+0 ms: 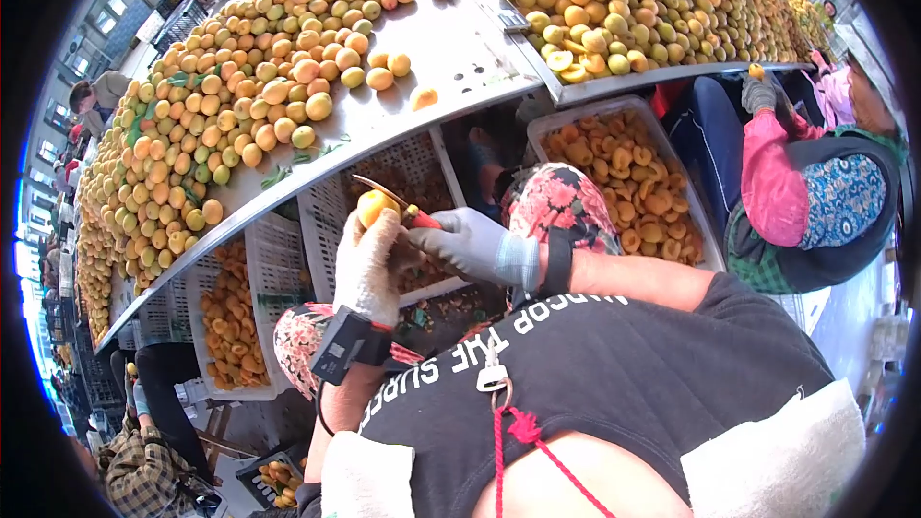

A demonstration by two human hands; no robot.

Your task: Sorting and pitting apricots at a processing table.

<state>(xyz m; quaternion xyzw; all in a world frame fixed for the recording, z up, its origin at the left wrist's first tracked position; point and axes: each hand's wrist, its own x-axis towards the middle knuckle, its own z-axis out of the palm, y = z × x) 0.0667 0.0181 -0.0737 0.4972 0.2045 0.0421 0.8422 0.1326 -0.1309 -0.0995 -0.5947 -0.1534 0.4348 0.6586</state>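
Observation:
My left hand (368, 270), in a white knitted glove, grips a yellow apricot (373, 207) between thumb and fingers. In my right hand (478, 241), which wears a grey coated glove, is a small knife with a red handle (424, 219). Its thin curved blade (379, 188) lies against the far side of the apricot. Both hands are close together above my lap. Below them stands a white perforated crate (327, 223) with scraps in it, partly hidden by my hands.
Whole apricots (252, 86) cover much of the metal table (446, 36) ahead; more are heaped (647, 0) to its right. Apricot halves fill a crate (712, 230) at my right and another (270, 331) at my left. Co-workers sit on both sides (827, 187), (147, 460).

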